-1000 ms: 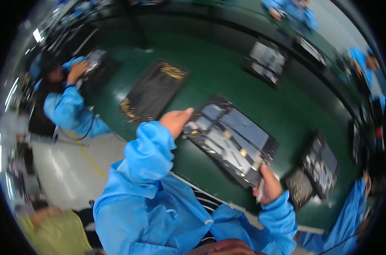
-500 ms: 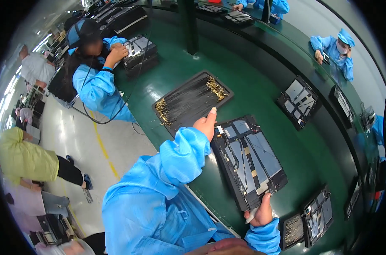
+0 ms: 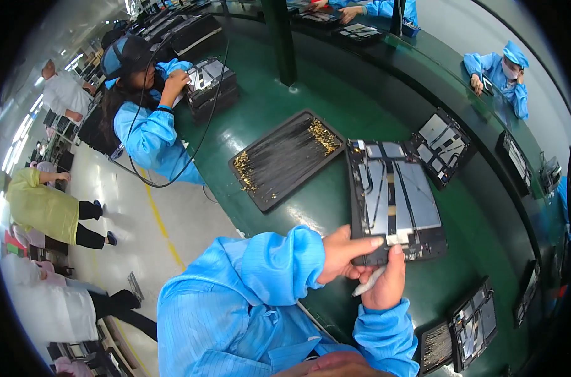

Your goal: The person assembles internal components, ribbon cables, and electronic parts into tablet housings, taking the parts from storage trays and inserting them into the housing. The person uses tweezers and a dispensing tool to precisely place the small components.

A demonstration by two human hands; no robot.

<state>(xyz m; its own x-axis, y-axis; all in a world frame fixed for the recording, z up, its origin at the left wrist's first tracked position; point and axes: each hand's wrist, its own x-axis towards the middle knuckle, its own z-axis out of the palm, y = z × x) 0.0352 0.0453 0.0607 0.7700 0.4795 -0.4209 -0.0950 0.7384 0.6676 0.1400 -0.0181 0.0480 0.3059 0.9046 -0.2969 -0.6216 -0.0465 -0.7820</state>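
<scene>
I hold an opened tablet (image 3: 378, 195), its grey battery cells and black ribbon cables exposed, up over the green table. My left hand (image 3: 343, 256) grips its near left corner, thumb on top. Right beside it, my right hand (image 3: 389, 281) pinches the near edge, thumb on top. A small white object (image 3: 369, 282), its kind unclear, is tucked under the right hand's fingers. Beyond and left of the tablet lies a black tray (image 3: 274, 154) with gold screws gathered at both ends.
Another opened tablet (image 3: 445, 147) lies behind right; one more (image 3: 473, 323) is at lower right beside a small tray of screws (image 3: 436, 345). A co-worker (image 3: 150, 129) sits at left by a stack of tablets (image 3: 211, 88). A dark post (image 3: 279, 44) stands on the table, with a raised ledge beyond.
The tablet has moved right and away from me and turned straighter. My left hand has gone from its far left corner to the near left corner, next to my right hand.
</scene>
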